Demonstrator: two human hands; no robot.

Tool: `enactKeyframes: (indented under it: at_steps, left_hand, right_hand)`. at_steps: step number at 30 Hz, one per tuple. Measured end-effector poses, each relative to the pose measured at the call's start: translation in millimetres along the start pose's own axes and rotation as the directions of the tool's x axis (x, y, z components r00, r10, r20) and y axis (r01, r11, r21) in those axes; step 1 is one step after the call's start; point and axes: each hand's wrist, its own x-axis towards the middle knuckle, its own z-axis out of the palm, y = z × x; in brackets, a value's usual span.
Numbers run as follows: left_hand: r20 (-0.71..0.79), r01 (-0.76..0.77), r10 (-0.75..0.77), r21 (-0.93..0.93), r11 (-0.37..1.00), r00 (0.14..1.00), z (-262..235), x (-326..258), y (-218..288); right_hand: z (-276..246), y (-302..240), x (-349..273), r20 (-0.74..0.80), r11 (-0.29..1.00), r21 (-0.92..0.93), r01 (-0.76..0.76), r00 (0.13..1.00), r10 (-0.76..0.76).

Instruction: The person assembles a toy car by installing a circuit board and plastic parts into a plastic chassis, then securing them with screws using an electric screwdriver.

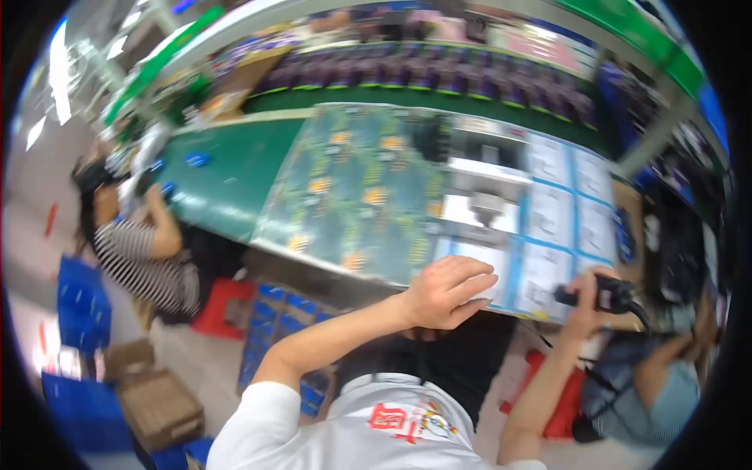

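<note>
Head view: right hand [586, 301] is wrapped round a black handheld device [609, 294], off the bench's near right corner; its black cable [642, 317] loops down to the right. Left hand [448, 292] is loose, fingers part-bent and pointing right, nothing visible in its grip. It's at the near edge of the bench [227, 176], just by the white panel [474, 254]; can't tell if it touches. Panel sits below a grey-and-white block [487, 207]. Right of that, blue-bordered white sheets [548, 215] in two columns; left, a broad patterned sheet [345, 200], blue-grey with orange and green patches. Behind, a row of dark purple packs [439, 74] with green lower edges. Co-worker in a striped top [149, 258] sits far left by blue pieces [196, 159] on the green surface. Picture's blurred, fine detail unreadable
</note>
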Motion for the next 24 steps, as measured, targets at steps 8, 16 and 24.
enactKeyframes:
  at_steps: [8, 16, 24]
  left_hand:
    - [0.078, 0.417, -0.41, -0.183, 0.89, 0.909, 234.5, 132.5, -31.2]
    - [0.157, 0.727, -0.759, 0.22, 0.651, 0.632, 331.0, 233.2, -23.4]
    - [0.127, 0.553, -0.652, -0.662, 0.505, 0.747, 269.7, 176.7, -8.6]
  right_hand:
    - [-54.4, -57.7, -40.6, 0.275, 0.993, 0.055, -0.103, 0.958, 0.084]
    - [-85.6, -79.0, -25.7, 0.262, 0.986, 0.057, -0.156, 0.955, 0.136]
    - [-88.3, -79.4, -33.0, 0.227, 0.947, 0.193, -0.258, 0.95, 0.213]
